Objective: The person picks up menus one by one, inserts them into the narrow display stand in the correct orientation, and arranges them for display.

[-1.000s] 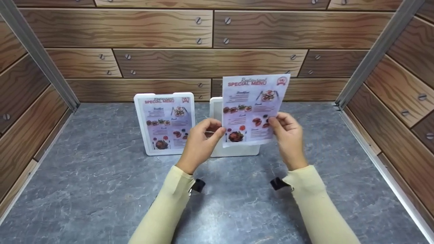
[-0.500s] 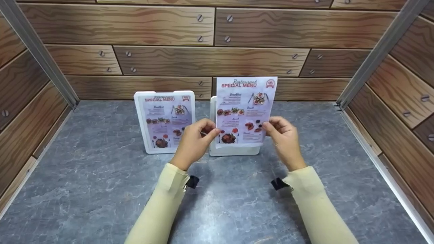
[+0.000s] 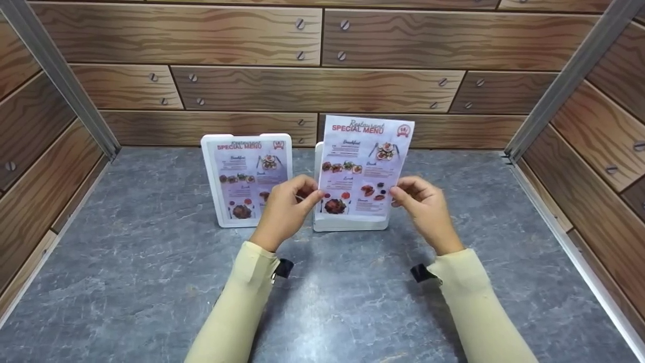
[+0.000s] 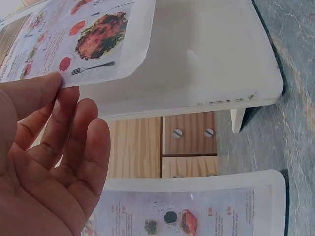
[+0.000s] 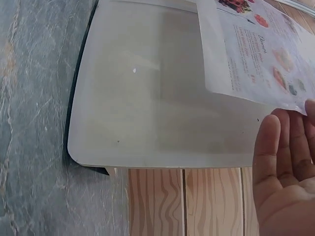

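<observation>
A printed menu sheet is held up between both hands, its lower edge apart from the white stand behind it. My left hand pinches the sheet's left edge between thumb and fingers. On the opposite edge, my right hand pinches low down. Behind the sheet stands a bare white menu stand, mostly hidden in the head view. Both wrist views show its blank front panel below the sheet. In the right wrist view the sheet hangs over the panel, with my right hand at its corner.
A second white stand with the same menu in it is upright on the left, partly behind my left hand. Grey marbled tabletop lies under everything. Wood-patterned walls with metal posts close the back and sides.
The sheet has moved left and now overlaps the bare stand more squarely. Its top leans slightly back compared with half a second ago. Both hands keep their pinch on it.
</observation>
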The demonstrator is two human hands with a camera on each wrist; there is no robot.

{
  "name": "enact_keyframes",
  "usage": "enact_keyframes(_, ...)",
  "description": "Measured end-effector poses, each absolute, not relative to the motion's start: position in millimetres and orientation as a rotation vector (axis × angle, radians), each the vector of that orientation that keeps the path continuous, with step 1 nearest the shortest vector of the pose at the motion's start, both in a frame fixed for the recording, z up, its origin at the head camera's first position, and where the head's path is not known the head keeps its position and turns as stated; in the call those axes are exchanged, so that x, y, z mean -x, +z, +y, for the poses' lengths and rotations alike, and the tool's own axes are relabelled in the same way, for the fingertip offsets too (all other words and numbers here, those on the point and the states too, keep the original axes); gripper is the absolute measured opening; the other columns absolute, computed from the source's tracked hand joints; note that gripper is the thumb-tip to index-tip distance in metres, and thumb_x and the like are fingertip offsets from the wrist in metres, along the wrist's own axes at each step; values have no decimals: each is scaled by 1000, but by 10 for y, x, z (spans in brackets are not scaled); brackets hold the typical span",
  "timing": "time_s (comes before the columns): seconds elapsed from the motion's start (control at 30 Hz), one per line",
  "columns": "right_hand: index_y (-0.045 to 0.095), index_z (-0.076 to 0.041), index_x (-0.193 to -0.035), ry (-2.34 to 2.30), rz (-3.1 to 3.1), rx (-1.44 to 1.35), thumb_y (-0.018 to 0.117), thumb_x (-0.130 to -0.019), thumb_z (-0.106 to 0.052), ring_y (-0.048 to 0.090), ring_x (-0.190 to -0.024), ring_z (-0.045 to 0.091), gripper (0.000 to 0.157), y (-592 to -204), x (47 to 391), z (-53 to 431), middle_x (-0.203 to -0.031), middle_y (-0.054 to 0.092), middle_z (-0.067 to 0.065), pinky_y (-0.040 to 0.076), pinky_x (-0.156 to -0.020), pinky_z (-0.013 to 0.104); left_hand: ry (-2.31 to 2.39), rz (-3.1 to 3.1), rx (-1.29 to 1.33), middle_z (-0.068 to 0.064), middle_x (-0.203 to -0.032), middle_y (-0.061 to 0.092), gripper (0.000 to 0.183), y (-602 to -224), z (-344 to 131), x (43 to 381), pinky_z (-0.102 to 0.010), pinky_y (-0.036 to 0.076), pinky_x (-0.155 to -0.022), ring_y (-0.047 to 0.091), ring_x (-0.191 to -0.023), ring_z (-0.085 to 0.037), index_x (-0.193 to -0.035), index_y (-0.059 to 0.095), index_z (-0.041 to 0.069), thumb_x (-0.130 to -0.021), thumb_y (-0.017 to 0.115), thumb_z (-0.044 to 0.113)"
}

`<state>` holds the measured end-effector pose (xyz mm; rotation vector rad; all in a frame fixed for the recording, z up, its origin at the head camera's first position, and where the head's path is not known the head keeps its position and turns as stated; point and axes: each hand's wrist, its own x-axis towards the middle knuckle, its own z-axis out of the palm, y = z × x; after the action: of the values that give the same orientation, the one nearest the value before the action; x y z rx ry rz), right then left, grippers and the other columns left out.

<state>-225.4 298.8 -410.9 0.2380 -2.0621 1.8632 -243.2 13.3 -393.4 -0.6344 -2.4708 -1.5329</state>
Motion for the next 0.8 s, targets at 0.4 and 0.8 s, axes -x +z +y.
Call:
enact_keyframes(0.4,67,14,-101,1832,-2075,-250,68,-97,2,65,-75,13,13,-4102,2251,2961,-86,71,2,58,-72,28,-1481,-2525,606,4,-85,70,9,-3932,130,2431,-32,54,-74,64,-78,-12,-96,71,14,-99,72,22)
enact_keyframes(0.8,67,15,-99,1843,-2030,-212,68,-97,3,66,-71,14,13,-4108,2240,2962,-82,71,4,59,-69,28,-1566,-2418,614,1,-86,71,9,-3954,147,2455,-32,55,-75,64,-78,-13,-98,72,10,-98,73,19)
